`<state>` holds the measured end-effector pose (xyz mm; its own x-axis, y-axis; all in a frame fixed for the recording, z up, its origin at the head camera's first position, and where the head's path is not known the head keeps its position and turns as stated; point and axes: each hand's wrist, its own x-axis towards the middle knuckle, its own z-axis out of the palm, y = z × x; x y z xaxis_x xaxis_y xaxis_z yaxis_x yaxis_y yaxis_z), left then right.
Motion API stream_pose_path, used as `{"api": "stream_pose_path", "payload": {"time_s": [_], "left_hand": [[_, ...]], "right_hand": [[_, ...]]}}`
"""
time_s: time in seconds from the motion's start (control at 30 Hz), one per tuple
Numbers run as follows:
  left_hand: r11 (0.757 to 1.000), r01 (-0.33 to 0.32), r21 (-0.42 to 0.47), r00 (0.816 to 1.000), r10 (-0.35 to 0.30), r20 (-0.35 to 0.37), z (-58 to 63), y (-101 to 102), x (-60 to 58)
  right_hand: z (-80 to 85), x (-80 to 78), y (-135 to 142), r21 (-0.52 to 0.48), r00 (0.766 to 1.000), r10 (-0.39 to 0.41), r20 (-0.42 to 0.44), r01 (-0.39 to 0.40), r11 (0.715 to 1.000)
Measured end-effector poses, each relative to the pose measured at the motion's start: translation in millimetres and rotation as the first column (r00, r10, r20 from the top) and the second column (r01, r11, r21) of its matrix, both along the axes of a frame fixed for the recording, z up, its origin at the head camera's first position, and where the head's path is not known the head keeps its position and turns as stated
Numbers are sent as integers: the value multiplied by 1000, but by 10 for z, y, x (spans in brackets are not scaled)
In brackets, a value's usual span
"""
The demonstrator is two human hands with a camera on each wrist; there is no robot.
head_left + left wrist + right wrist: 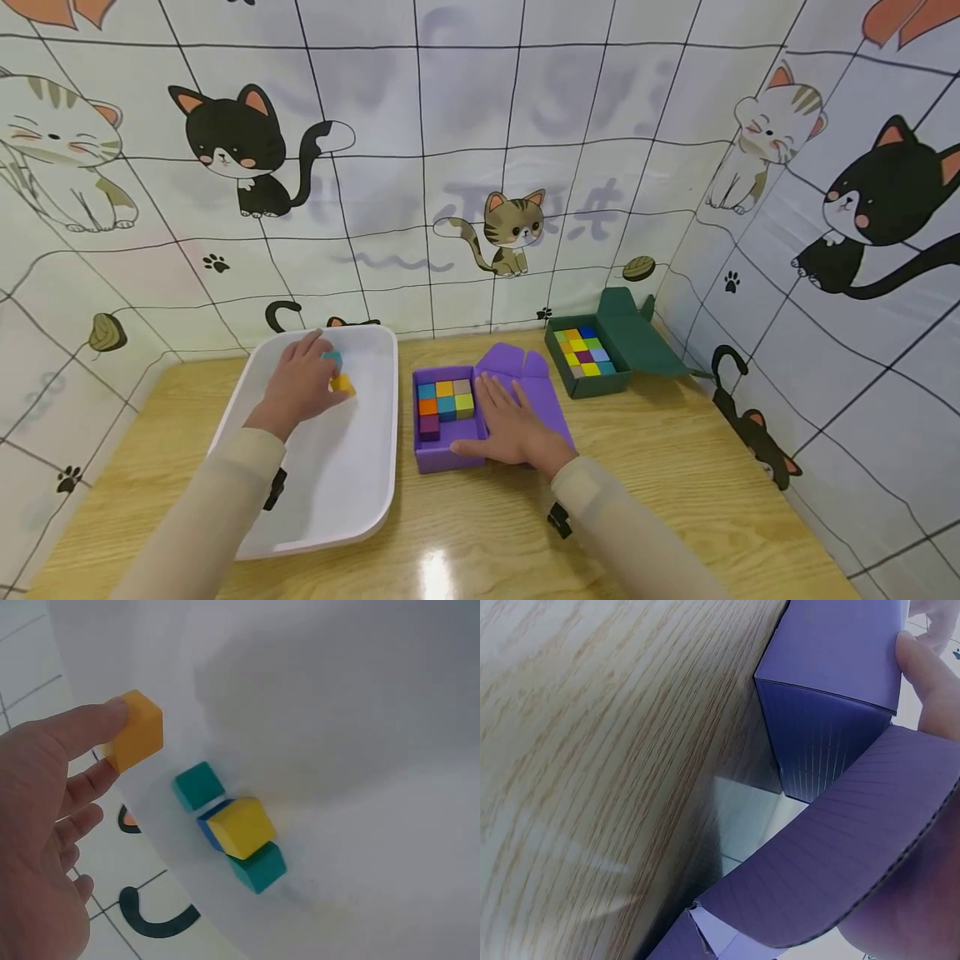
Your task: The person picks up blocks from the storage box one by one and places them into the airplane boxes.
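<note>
My left hand (pixel 303 383) is over the far part of the white tray (pixel 390 467), pinching an orange-yellow cube (pixel 139 731) between thumb and fingers. Below it in the tray, the left wrist view shows a yellow cube (pixel 244 829), a blue one partly hidden behind it, and two teal cubes, one of them (pixel 199 786) a little apart. My right hand (pixel 510 425) rests on the open purple box (pixel 450 461) where lid and tray part meet, fingers extended over the lid, thumb at the box wall. Coloured cubes fill the box's far rows; a maroon cube (pixel 429 427) sits front left.
A green box (pixel 600 387) with its lid open stands at the back right, holding several coloured cubes. Everything stands on a wooden table (pixel 480 533). Cat-patterned sheeting (pixel 382 192) rises behind the table and at both sides.
</note>
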<state>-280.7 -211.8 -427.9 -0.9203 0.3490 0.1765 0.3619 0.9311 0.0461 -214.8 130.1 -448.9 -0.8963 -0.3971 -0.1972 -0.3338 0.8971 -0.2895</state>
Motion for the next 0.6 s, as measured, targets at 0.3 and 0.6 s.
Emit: {"api": "stream_pose_path", "payload": {"time_s": [0.3,0.6], "left_hand": [[999,43,33,999,-42,-26,184,133,156],[996,67,55,998,-66,-23,304,434,283]], "right_hand": [[0,6,-2,-3,1000,-1,1,1,1000],[-8,1,-6,-9,1000,-2,2,2,1000]]}}
